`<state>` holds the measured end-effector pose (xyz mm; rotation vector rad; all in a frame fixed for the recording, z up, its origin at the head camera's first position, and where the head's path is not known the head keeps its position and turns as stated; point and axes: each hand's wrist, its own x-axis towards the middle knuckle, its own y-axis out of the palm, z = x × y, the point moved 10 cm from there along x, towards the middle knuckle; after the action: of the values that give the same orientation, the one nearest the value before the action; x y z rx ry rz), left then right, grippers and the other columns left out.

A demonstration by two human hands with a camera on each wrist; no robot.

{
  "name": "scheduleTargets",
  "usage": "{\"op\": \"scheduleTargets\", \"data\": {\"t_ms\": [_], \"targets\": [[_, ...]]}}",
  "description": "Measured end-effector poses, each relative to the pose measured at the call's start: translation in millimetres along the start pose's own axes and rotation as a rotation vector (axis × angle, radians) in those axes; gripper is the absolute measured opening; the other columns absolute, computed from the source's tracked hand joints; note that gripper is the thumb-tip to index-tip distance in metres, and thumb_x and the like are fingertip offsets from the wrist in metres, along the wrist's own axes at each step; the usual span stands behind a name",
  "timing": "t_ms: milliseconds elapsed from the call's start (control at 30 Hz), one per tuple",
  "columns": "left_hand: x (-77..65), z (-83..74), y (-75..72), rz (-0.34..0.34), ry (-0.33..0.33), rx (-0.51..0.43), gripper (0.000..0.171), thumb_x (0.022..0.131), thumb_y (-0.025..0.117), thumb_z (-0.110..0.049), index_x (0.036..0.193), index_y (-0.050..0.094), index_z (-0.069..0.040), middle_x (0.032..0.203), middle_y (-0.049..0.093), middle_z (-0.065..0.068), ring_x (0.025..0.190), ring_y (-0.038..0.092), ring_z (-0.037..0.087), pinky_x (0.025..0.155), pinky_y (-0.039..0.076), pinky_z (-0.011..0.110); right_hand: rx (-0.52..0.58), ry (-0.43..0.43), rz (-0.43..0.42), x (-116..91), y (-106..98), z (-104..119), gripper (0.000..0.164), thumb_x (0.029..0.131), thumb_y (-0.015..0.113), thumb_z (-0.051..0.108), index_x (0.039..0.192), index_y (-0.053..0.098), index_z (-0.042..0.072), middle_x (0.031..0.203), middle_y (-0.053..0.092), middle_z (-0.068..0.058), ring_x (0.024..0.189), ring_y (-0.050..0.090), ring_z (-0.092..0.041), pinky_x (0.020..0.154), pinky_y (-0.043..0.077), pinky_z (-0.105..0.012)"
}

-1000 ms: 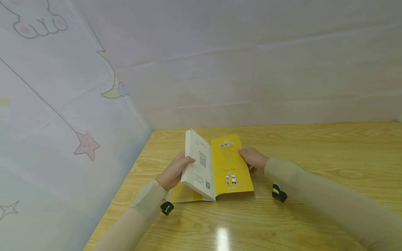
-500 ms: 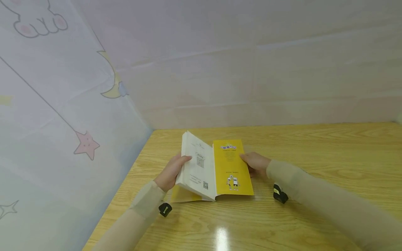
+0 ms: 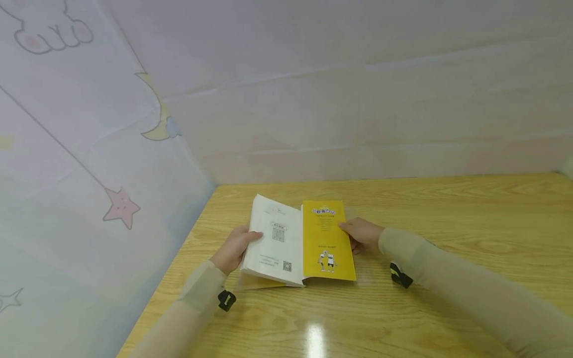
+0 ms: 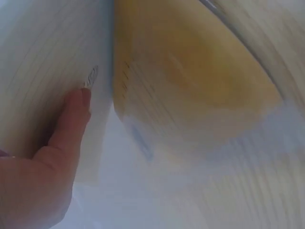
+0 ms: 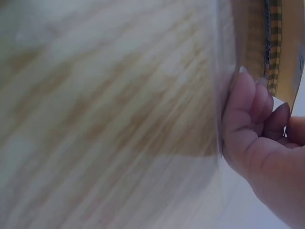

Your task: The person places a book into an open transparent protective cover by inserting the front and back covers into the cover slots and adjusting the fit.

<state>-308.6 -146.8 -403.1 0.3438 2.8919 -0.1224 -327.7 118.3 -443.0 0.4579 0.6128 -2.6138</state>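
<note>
A book (image 3: 276, 238) lies open on the wooden table, its white printed page facing up on the left. To the right of that page stretches a yellow cover flap (image 3: 329, 243) with cartoon figures on it. My left hand (image 3: 235, 247) grips the page block at its left edge, thumb (image 4: 71, 121) flat on the white page. My right hand (image 3: 363, 233) pinches the right edge of the yellow flap, thumb on top. In the right wrist view its other fingers (image 5: 243, 102) curl behind the flap, beside a sheet of clear film (image 5: 219, 95).
Part of the yellow cover (image 3: 261, 282) shows beneath the page block. Clear film (image 3: 364, 271) sticks out past the flap onto the wooden table (image 3: 470, 214). A wall hanging with a star (image 3: 122, 208) borders the table's left side, and a pale wall covering runs behind it.
My left hand has moved left and tipped the page block outward and lower, so its white page faces up more. The yellow flap has straightened slightly, with my right hand still on its edge.
</note>
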Motion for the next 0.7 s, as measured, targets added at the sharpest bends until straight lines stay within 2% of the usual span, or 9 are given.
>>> {"op": "scheduleTargets", "data": {"t_ms": [167, 467, 700], "targets": [[0.6, 6.8, -9.4, -0.009, -0.028, 0.059, 0.036, 0.100, 0.047, -0.005, 0.129, 0.049, 0.016, 0.118, 0.063, 0.024, 0.097, 0.067, 0.024, 0.081, 0.055, 0.033, -0.050, 0.000, 0.006, 0.6, 0.2, 1.3, 0.042, 0.108, 0.030, 0.025, 0.107, 0.060, -0.004, 0.068, 0.058, -0.003, 0.056, 0.051, -0.012, 0.055, 0.052, -0.025], [4.6, 17.3, -21.5, -0.065, -0.067, 0.062, 0.033, 0.100, 0.048, -0.003, 0.127, 0.051, 0.015, 0.106, 0.068, 0.016, 0.087, 0.067, 0.018, 0.077, 0.055, 0.030, -0.078, 0.015, -0.019, 3.9, -3.3, -0.8, 0.041, 0.108, 0.031, 0.027, 0.108, 0.059, -0.004, 0.072, 0.060, -0.005, 0.057, 0.052, -0.013, 0.053, 0.051, -0.024], [1.2, 23.5, -26.3, -0.089, -0.069, 0.049, 0.034, 0.102, 0.044, -0.003, 0.130, 0.047, 0.016, 0.110, 0.066, 0.019, 0.089, 0.065, 0.018, 0.078, 0.054, 0.032, -0.112, 0.020, -0.039, 3.2, -5.2, 1.3, 0.037, 0.108, 0.033, 0.024, 0.100, 0.059, -0.002, 0.068, 0.054, -0.004, 0.057, 0.050, -0.013, 0.053, 0.051, -0.024]]}}
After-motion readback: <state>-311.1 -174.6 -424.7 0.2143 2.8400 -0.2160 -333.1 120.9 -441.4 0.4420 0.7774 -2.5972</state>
